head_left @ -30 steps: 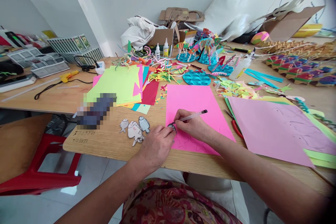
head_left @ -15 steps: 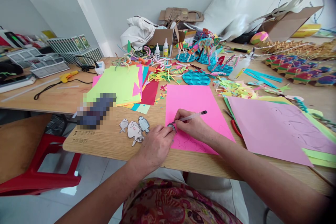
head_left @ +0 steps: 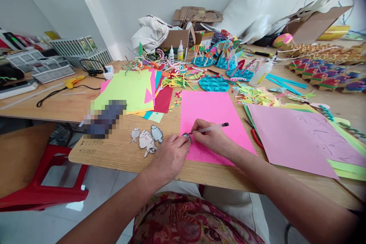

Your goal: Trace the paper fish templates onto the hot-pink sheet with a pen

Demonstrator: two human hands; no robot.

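My right hand (head_left: 208, 135) is closed round a pen (head_left: 214, 127) with a clear barrel and dark end cap, its tip down on a bright pink sheet (head_left: 206, 106). My left hand (head_left: 171, 156) presses a small fish cutout (head_left: 186, 136) against that sheet; the fingers cover most of the cutout. Pencil-like outlines show on the pink sheet's lower part, partly under my right forearm. Left of my left hand lie several grey-white paper fish cutouts (head_left: 146, 140), some overlapping.
Coloured sheets (head_left: 122, 87) lie to the left, beside a blurred-out dark object (head_left: 104, 120). On the right are a pale pink sheet (head_left: 291, 137) with drawn outlines and red-handled scissors (head_left: 256, 139). Behind stand glue bottles (head_left: 180, 51), paper scraps and blue craft bases (head_left: 213, 83).
The pen's top end has tipped slightly down and to the right. My left hand stays on the fish cutout, and the view has shifted a little.
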